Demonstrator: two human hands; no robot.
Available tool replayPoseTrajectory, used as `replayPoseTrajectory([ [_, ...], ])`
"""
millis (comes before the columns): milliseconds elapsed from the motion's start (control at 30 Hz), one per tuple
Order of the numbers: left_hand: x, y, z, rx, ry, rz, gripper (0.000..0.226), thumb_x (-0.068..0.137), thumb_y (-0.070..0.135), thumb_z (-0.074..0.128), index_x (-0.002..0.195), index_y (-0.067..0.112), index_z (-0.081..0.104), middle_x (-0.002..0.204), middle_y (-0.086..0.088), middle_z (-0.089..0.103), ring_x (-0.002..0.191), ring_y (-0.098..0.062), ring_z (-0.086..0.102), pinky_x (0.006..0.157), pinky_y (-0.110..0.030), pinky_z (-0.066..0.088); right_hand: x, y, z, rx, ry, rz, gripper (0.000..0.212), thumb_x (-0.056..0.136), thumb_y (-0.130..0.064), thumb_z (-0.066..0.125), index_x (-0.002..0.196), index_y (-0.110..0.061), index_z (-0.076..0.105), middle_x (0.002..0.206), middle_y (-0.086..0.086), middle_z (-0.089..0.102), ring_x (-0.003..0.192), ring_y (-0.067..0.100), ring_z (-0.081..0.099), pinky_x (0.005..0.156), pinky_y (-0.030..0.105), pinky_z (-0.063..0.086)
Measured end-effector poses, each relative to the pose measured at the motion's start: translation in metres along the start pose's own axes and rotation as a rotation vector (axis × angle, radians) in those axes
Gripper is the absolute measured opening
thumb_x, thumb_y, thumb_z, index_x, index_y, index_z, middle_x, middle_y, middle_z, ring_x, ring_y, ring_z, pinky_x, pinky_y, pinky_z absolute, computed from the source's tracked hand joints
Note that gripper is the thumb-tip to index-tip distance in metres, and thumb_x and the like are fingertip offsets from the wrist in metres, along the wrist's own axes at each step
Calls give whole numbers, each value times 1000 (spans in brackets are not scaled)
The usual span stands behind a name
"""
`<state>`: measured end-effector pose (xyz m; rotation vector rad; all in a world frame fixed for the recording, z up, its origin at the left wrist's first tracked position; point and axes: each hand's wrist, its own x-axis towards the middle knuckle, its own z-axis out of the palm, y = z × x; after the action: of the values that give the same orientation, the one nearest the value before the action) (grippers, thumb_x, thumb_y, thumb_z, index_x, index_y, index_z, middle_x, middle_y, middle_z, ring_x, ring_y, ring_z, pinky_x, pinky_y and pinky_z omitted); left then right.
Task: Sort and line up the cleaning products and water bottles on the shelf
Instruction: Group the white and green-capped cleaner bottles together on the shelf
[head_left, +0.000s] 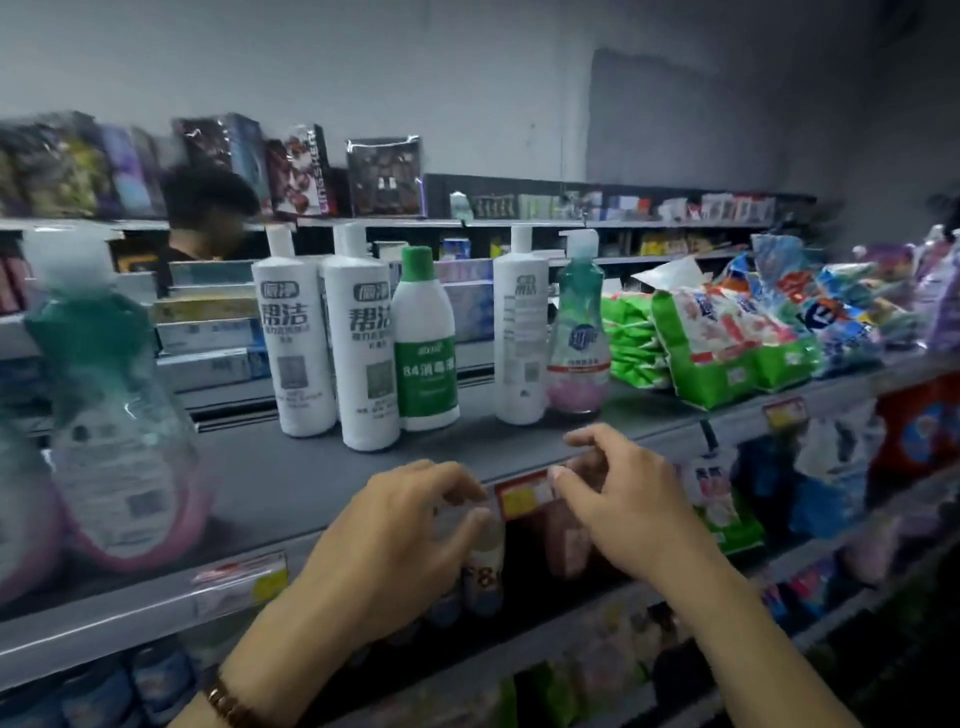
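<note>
1. Grey metal shelf (270, 467) carries the cleaning products. A pair of white bottles (304, 338) stands mid-shelf with a green-and-white bottle (425, 358) touching its right side. After a gap comes a third white bottle (521, 332) with a teal pump bottle (576, 338) against it.
2. A larger pump bottle (114, 415) stands near the shelf's left front edge, well apart from that row, so the line-up looks unfinished.
3. The left hand (410, 545) is narrow, its fingers and thumb apparently pinching the top of a small bottle (485, 564) just below the shelf's front edge. The bottle is too blurred to tell whether it holds water or cleaner.
4. The right hand (623, 499) is loosely curled and holds nothing I can see, just beside the red-and-yellow price tag (524, 496) on the front edge.
5. The step in hand seems to be bringing this small bottle up from the lower level. The next move likely calls for lifting it clear of the front edge and setting it upright on the bare stretch before the row.
6. Green bags (727, 358) are piled at the shelf's right end, which leaves little room there. The hands are close together, and the tall bottles could be knocked over by a careless reach. A person (208, 218) stands beyond the back edge.
</note>
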<state>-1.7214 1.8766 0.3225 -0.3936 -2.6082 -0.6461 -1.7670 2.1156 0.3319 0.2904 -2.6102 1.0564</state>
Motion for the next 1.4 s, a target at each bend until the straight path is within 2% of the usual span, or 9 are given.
replayPoseTrajectory([
  [67, 3, -7, -1, 6, 11, -31, 18, 96, 57, 63, 110, 47, 65, 106, 27, 66, 102, 3, 62, 88, -30, 57, 24, 4, 1, 23, 23, 33, 28, 94, -43, 74, 118, -33, 64, 95, -12, 71, 88, 5, 67, 75, 28, 48],
  [200, 17, -15, -4, -40, -21, -91, 22, 98, 55, 66, 117, 45, 65, 115, 27, 64, 103, 3, 63, 88, -24, 57, 64, 5, 13, 69, 60, 77, 35, 89, -40, 81, 117, -24, 67, 99, -8, 72, 96, 17, 71, 90, 32, 54],
  [367, 44, -17, -17, 41, 11, 19, 32, 98, 57, 65, 127, 43, 63, 121, 27, 61, 109, 2, 57, 95, -21, 51, 111, -9, 27, 71, 98, 125, 60, 90, -43, 81, 135, -15, 53, 119, 4, 72, 109, 23, 65, 91, 28, 46],
  [500, 73, -19, -20, -118, -13, 7, 28, 96, 51, 71, 121, 39, 68, 113, 25, 68, 104, 6, 62, 92, -20, 54, 148, -14, 41, 20, 214, 133, 77, 85, -49, 84, 139, -9, 47, 136, 13, 65, 123, 33, 63, 106, 48, 50],
  [567, 87, -21, -15, -151, -10, -27, 29, 96, 49, 72, 122, 36, 69, 114, 23, 68, 104, 3, 64, 94, -23, 56, 160, -15, 46, 9, 258, 143, 78, 83, -50, 85, 137, -8, 47, 137, 16, 64, 124, 36, 63, 105, 51, 50],
  [767, 115, -29, 7, -198, -12, -173, 29, 95, 47, 76, 121, 35, 70, 114, 17, 72, 104, 2, 67, 96, -27, 57, 187, -10, 61, 30, 256, 107, 75, 80, -52, 87, 129, -9, 50, 129, 18, 68, 120, 38, 65, 96, 44, 54],
  [1067, 160, -27, 17, -318, 41, -346, 35, 94, 46, 77, 125, 36, 64, 115, 12, 72, 107, -6, 68, 99, -35, 59, 199, 10, 65, 69, 227, 50, 68, 75, -64, 84, 119, -19, 59, 117, 10, 75, 111, 35, 70, 86, 42, 58],
  [1233, 185, -15, 27, -416, 156, -363, 49, 93, 43, 80, 134, 26, 60, 121, 5, 71, 107, -10, 68, 92, -27, 51, 190, 11, 57, 152, 237, 45, 64, 71, -60, 89, 115, -24, 59, 113, 5, 76, 108, 32, 72, 75, 32, 45],
  [1400, 199, -2, 36, -475, 229, -347, 50, 90, 41, 83, 130, 26, 57, 116, 9, 71, 101, -5, 70, 85, -23, 54, 173, 4, 57, 194, 239, -12, 58, 69, -60, 87, 107, -29, 55, 89, -7, 68, 91, 28, 72, 74, 33, 51],
])
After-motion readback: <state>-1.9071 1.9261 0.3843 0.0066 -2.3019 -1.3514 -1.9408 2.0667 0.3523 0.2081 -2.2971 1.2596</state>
